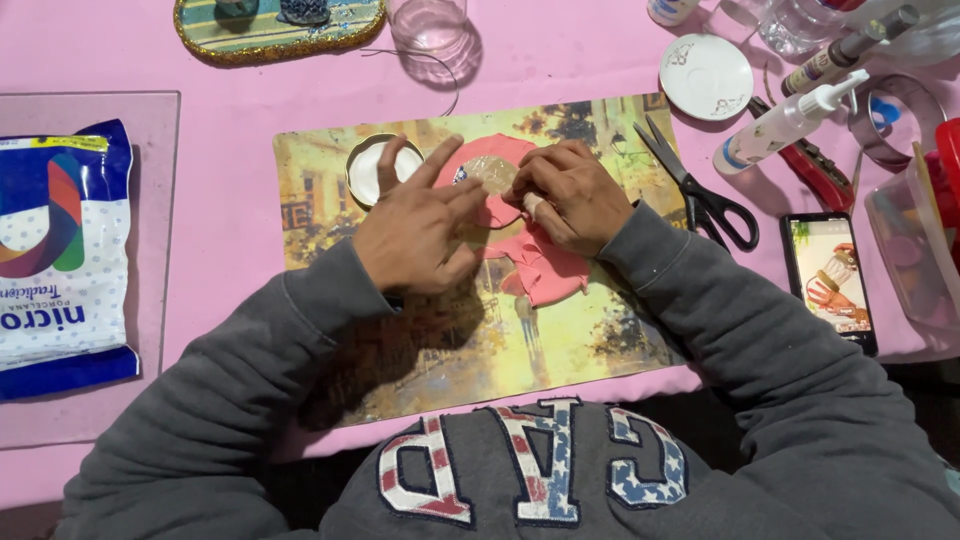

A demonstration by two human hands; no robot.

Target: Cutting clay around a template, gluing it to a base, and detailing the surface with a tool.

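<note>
Head view, looking down at a pink table (240, 190). On a painted placemat (590, 345) lies a pink clay sheet (545, 268), with a small clear round piece (490, 172) on its upper part. The left hand (420, 230) rests flat, fingers spread open, fingertips touching the clay's left edge. The right hand (568, 195) curls over the clay, fingers bent and pressing at the clear piece. A round lid (368, 168) sits beneath the left fingers. Scissors (700, 190) lie right of the hands, a phone (830, 280) farther right.

pink clay sheet (545, 270): partly under hands | glass jar (428, 22): cut off by top edge
</note>
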